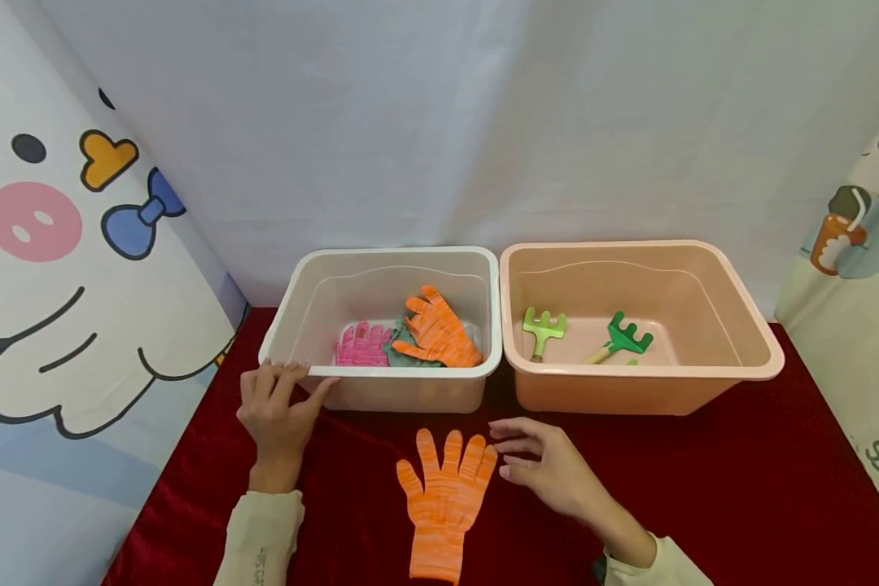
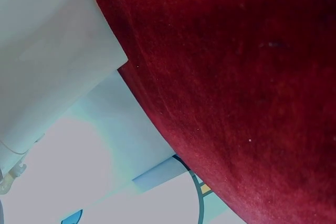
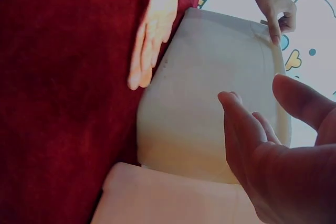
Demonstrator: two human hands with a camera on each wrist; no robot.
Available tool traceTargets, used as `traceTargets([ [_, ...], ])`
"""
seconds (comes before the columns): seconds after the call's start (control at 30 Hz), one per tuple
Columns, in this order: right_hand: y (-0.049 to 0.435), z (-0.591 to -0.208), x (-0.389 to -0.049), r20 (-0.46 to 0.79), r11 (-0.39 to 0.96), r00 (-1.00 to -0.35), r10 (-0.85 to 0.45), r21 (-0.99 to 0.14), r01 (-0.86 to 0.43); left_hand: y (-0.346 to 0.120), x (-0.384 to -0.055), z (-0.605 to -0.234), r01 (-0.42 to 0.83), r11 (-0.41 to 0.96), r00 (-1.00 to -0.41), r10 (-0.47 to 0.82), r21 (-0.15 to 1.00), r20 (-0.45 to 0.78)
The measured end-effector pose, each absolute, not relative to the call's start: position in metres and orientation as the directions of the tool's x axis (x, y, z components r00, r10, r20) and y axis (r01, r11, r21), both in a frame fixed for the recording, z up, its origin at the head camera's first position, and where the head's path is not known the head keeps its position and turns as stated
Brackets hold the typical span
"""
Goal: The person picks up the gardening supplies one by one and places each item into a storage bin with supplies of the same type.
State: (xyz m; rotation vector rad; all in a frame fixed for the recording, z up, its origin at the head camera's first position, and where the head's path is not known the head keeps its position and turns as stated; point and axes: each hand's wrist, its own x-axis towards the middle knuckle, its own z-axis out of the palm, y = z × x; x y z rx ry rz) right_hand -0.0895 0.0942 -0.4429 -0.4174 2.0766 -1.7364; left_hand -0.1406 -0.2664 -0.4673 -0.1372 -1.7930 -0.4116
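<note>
An orange knit glove point(image 1: 443, 505) lies flat on the red cloth, fingers pointing toward the bins. My right hand point(image 1: 549, 464) hovers just right of its fingertips, fingers loosely bent and holding nothing; the right wrist view also shows this hand point(image 3: 283, 145) with thumb and fingers apart. My left hand point(image 1: 274, 415) grips the front left corner of the white bin point(image 1: 403, 394), fingers over the rim. Inside that bin lie another orange glove point(image 1: 443, 330), a pink glove point(image 1: 362, 346) and a grey-green glove point(image 1: 401, 346). The left wrist view does not show the left hand.
A peach bin point(image 1: 630, 391) stands right beside the white one. It holds a light green toy rake point(image 1: 544, 328) and a dark green toy rake point(image 1: 626, 335); a further green bit shows behind its front rim. Red cloth point(image 1: 762, 480) covers the table, with a pale curtain point(image 1: 439, 122) behind.
</note>
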Motion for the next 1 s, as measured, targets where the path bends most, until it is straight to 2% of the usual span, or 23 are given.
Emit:
traceTargets([
  [0.53, 0.097, -0.467, -0.078, -0.225, 0.194, -0.802, -0.554, -0.971, 0.138, -0.265, -0.139, -0.464, 0.296, 0.932, -0.277, -0.125, 0.209, 0.953],
  [1.0, 0.099, -0.478, -0.07, -0.334, 0.248, -0.771, -0.542, -0.94, 0.232, -0.265, -0.139, -0.466, 0.292, 0.932, -0.284, -0.127, 0.212, 0.95],
])
